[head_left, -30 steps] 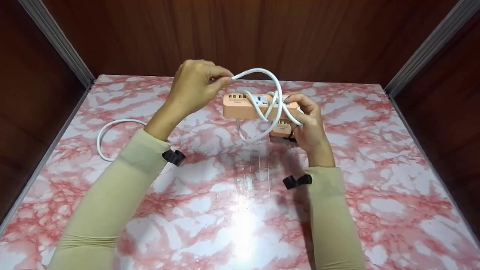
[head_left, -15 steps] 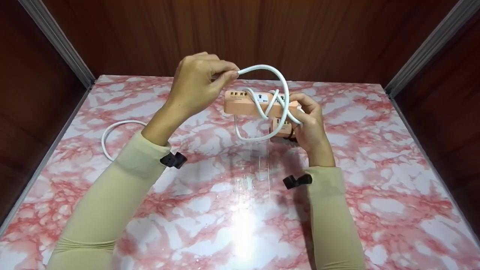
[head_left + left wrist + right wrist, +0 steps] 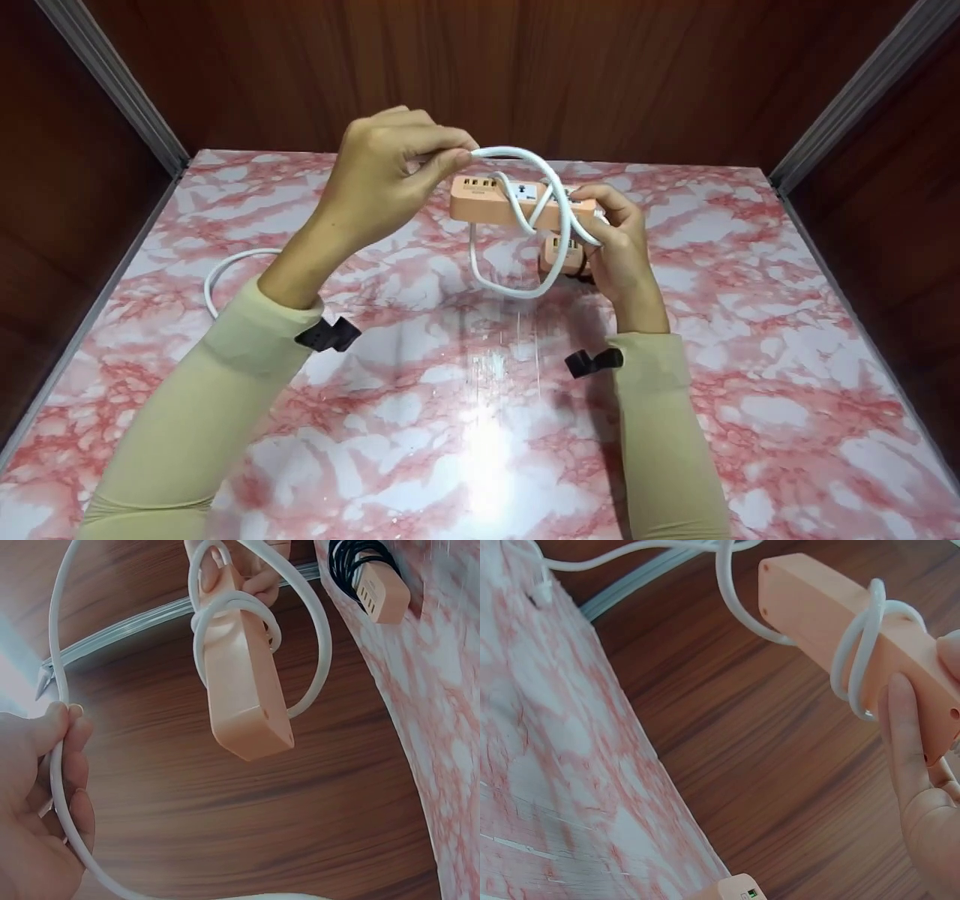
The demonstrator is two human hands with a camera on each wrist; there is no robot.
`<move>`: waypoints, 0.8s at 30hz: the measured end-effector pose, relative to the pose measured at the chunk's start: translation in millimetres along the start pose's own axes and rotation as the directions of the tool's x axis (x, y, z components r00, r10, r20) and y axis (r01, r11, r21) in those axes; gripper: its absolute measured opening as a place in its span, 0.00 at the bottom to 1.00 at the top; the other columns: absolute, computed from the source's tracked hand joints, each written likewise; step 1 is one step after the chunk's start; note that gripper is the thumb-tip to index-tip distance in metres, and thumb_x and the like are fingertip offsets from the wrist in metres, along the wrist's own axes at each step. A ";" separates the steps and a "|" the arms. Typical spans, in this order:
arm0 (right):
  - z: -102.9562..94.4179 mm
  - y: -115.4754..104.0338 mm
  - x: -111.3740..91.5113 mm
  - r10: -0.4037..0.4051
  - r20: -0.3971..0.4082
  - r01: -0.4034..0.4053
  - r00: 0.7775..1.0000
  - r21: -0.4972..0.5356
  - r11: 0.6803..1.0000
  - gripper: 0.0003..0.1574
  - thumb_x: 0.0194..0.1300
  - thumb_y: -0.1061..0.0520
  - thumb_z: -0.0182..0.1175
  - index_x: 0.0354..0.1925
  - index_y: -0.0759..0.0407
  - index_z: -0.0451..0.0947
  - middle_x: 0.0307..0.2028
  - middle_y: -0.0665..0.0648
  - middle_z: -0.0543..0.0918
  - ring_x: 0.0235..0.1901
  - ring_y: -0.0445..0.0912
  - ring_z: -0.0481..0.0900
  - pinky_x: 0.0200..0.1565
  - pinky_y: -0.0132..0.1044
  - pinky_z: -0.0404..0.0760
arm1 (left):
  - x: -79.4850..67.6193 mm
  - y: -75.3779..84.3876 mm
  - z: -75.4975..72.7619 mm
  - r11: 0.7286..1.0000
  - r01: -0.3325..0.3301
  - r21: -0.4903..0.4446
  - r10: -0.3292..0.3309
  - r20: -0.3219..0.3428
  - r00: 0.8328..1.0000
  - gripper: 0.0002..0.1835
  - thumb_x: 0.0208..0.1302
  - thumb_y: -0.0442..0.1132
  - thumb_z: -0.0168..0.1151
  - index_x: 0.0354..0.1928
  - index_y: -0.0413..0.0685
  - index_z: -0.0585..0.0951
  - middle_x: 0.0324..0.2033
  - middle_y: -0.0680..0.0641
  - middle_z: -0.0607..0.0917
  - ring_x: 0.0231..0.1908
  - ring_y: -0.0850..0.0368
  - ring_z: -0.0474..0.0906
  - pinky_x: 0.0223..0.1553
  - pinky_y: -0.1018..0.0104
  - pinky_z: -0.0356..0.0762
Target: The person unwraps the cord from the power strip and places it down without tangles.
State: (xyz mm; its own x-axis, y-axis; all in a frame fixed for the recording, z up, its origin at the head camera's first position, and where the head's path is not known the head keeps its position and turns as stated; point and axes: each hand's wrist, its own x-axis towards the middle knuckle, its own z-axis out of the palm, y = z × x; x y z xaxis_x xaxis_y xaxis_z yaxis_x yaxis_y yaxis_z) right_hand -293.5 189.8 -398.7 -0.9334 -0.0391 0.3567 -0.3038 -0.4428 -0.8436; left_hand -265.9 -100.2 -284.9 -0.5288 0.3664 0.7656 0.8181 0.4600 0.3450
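Note:
My right hand [image 3: 626, 244] grips the right end of a peach-coloured power strip [image 3: 487, 204], held above the table. USB ports and sockets show on its upper face. White cord [image 3: 564, 225] is wound around the strip and also forms a large loose loop in front of it. Up and left of the strip, my left hand [image 3: 379, 176] pinches this cord between thumb and fingers; the left wrist view shows the cord [image 3: 57, 772] running along the fingers. From the right wrist view, the strip's underside [image 3: 821, 611] is crossed by cord turns, with fingers [image 3: 907, 735] pressed against it.
Another peach power strip [image 3: 386, 592], with a bundled black cord [image 3: 352, 566], lies on the marbled table [image 3: 420, 420] below the held one. More white cord [image 3: 214, 277] curves across the table at left, with a white plug [image 3: 541, 592] in the right wrist view. Wooden panels [image 3: 480, 75] enclose the table.
My left hand has moved up and right with the cord, then slightly back. The loose loop hangs lower than before. The held power strip has risen a little; my right hand stays nearly still.

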 end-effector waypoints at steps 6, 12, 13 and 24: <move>1.6 0.4 0.5 -0.003 -0.013 0.004 1.000 0.012 1.000 0.18 0.60 0.76 0.53 0.38 0.61 0.86 0.41 0.59 0.82 0.35 0.47 0.86 0.39 0.35 0.87 | -7.8 1.9 -9.5 0.999 -0.036 -0.034 0.037 0.038 0.999 0.12 0.73 0.46 0.68 0.42 0.46 0.93 0.28 0.48 0.87 0.31 0.61 0.72 0.37 0.69 0.68; 1.2 -0.3 0.3 -0.012 -0.012 0.013 1.000 0.033 0.999 0.19 0.60 0.77 0.53 0.38 0.62 0.86 0.42 0.59 0.81 0.34 0.47 0.85 0.40 0.35 0.87 | -14.6 2.0 -15.5 0.994 -0.089 -0.063 0.094 0.080 0.992 0.08 0.71 0.42 0.70 0.42 0.46 0.93 0.32 0.50 0.91 0.31 0.59 0.71 0.38 0.67 0.66; 1.1 -0.3 0.3 -0.013 -0.011 0.013 1.000 0.033 0.999 0.19 0.61 0.77 0.53 0.38 0.62 0.86 0.42 0.59 0.81 0.34 0.47 0.86 0.40 0.36 0.87 | -15.9 1.5 -16.3 0.993 -0.100 -0.069 0.106 0.088 0.990 0.07 0.70 0.41 0.71 0.42 0.46 0.93 0.32 0.50 0.91 0.31 0.58 0.70 0.38 0.67 0.65; 0.7 0.4 0.7 -0.017 -0.034 0.018 0.999 0.033 0.999 0.20 0.61 0.76 0.51 0.38 0.61 0.85 0.44 0.59 0.80 0.36 0.47 0.85 0.41 0.36 0.87 | -31.7 -8.3 -23.0 0.981 -0.140 -0.137 0.164 0.186 0.969 0.06 0.68 0.38 0.73 0.43 0.45 0.93 0.35 0.49 0.92 0.32 0.56 0.75 0.43 0.64 0.66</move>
State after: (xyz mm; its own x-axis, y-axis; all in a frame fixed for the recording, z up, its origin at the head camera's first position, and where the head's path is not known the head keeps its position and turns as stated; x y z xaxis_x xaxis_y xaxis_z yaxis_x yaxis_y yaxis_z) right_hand -294.1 189.0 -398.5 -0.9339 -0.0013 0.3576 -0.3145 -0.4729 -0.8230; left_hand -250.8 -134.2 -299.5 -0.4202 0.5808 0.6972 0.9071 0.2889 0.3060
